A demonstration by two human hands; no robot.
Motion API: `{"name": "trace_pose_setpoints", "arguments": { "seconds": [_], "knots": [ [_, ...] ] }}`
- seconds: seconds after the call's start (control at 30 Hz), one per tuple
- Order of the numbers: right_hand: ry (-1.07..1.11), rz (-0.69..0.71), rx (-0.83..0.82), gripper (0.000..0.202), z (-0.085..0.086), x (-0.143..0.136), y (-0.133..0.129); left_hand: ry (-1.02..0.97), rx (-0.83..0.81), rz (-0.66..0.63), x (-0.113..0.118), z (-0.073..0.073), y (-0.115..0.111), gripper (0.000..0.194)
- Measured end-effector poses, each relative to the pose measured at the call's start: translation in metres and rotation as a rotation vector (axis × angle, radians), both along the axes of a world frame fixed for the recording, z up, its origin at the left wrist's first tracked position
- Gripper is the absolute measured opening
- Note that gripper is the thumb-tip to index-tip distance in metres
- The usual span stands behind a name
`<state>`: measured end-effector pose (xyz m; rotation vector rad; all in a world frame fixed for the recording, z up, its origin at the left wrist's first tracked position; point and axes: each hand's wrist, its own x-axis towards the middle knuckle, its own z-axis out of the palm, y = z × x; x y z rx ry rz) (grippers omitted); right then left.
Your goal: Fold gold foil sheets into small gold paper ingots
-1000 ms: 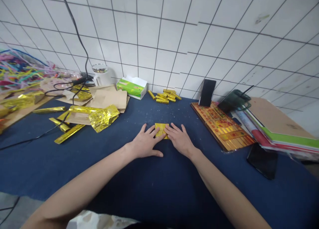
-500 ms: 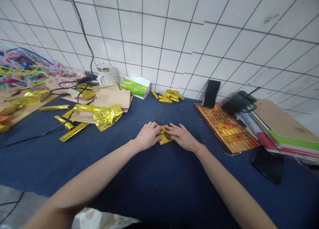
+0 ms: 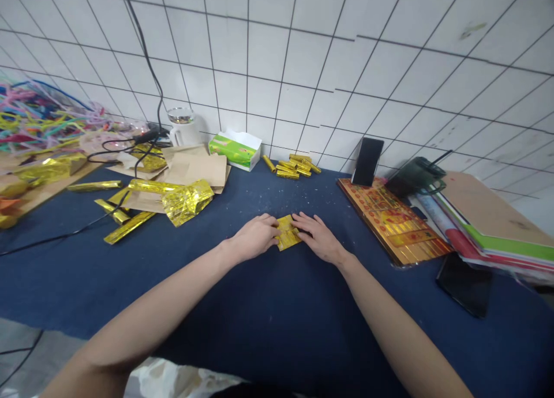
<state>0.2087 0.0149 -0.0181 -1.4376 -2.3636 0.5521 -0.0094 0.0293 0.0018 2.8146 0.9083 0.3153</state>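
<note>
Grip is light at both sides: the left hand (image 3: 256, 236) has its fingers bent at the left edge of a flat gold foil piece (image 3: 287, 237), and the right hand (image 3: 321, 240) rests its fingertips by the upper right edge, its thumb nearer the person. Whether either one pinches the foil or merely touches it cannot be told. The foil lies between the hands on the blue-covered table (image 3: 268, 317), its creased face up and set slightly askew.

Beyond it, near the tiled wall (image 3: 268, 52), sits a small heap of gold rolls (image 3: 294, 167), with a green tissue pack (image 3: 236, 150) to their left. Farther left, crumpled gold foil (image 3: 187, 202) overlaps brown paper (image 3: 194, 166), and a white mug (image 3: 184, 134) stands behind. To the right, an upright phone (image 3: 367, 162) leans at the far end of a red-and-gold patterned stack (image 3: 396, 225).
</note>
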Motion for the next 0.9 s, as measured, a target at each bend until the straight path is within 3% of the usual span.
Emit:
{"name": "trace_pose_setpoints", "arguments": {
  "seconds": [0.3, 0.9],
  "knots": [
    [0.114, -0.189, 0.08, 0.006, -0.004, -0.005, -0.002, -0.018, -0.012, 0.0, 0.0, -0.002, -0.001, 0.016],
    [0.103, -0.26, 0.118, 0.008, -0.005, -0.012, -0.004, 0.0, -0.012, 0.007, 0.001, 0.002, -0.003, 0.012]
  ]
}}
